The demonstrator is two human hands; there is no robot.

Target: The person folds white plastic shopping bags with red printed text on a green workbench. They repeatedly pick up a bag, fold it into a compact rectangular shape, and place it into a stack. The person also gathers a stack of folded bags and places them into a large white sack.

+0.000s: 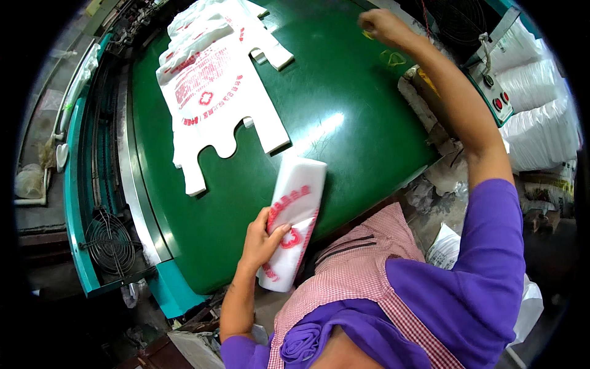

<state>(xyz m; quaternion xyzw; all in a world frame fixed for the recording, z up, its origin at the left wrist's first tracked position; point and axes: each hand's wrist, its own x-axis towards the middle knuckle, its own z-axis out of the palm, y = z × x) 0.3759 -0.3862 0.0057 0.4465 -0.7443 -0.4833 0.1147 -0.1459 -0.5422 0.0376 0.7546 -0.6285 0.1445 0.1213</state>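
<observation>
My left hand (pixel 261 240) grips a folded bundle of white plastic bags (pixel 301 197) with red print, its thumb across the front. The bundle is tilted in front of my apron, over the near edge of the green table (pixel 344 178). At the far right of the table my right hand (pixel 384 27) is closed, fingers curled. A bit of yellow shows right under these fingers; whether they hold it is hidden. Thin yellow-green rubber bands (pixel 392 58) lie just below that hand. Flat stacks of white T-shirt bags (pixel 215 92) with red print overlap on the table's left half.
A teal machine frame with a metal rail (pixel 132 166) and a round fan guard (pixel 109 243) runs along the left. On the right hang a control box with red buttons (pixel 496 101) and, behind it, piled clear-wrapped white bundles (pixel 534 117). A wrapped roll-like object (pixel 418 92) borders the table.
</observation>
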